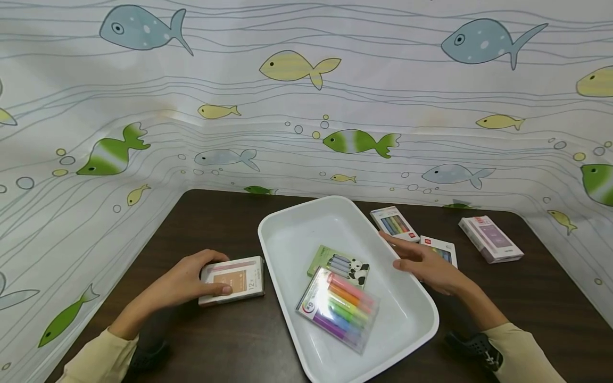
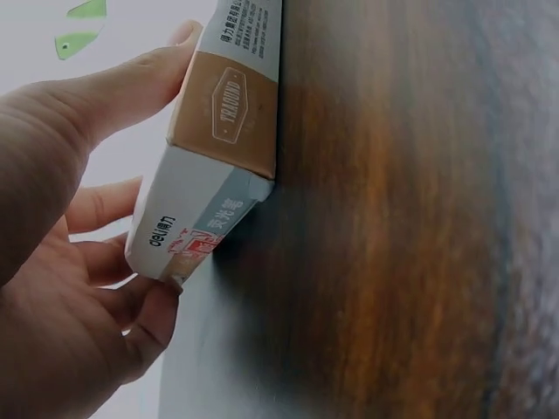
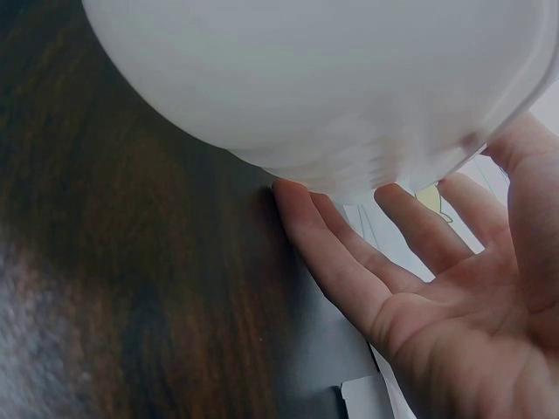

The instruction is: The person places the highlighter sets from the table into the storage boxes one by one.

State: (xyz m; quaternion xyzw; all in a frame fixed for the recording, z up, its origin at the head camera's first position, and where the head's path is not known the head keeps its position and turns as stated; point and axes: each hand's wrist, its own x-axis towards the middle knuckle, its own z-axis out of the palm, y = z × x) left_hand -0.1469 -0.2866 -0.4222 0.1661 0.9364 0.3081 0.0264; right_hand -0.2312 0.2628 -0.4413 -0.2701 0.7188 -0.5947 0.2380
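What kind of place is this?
Probably a screened-off tabletop corner: a wood-grain table, fish-print sheeting behind it, and a white tray holding packs of colored pens. The wider room isn't visible.

The box (image 1: 241, 279) in my left grip (image 1: 184, 281) looks like smooth printed card with a soft sheen. My right grip (image 1: 431, 266) meets a tray (image 1: 399, 319) of smooth, glossy plastic. The pen pack (image 1: 341, 308) is clear, shiny plastic. The worktop (image 1: 230, 340) has a dark, faintly glossy wood-grain surface; my sleeves (image 1: 100, 359) are matt cloth, the backdrop (image 1: 412, 98) a smooth, slightly creased sheet.
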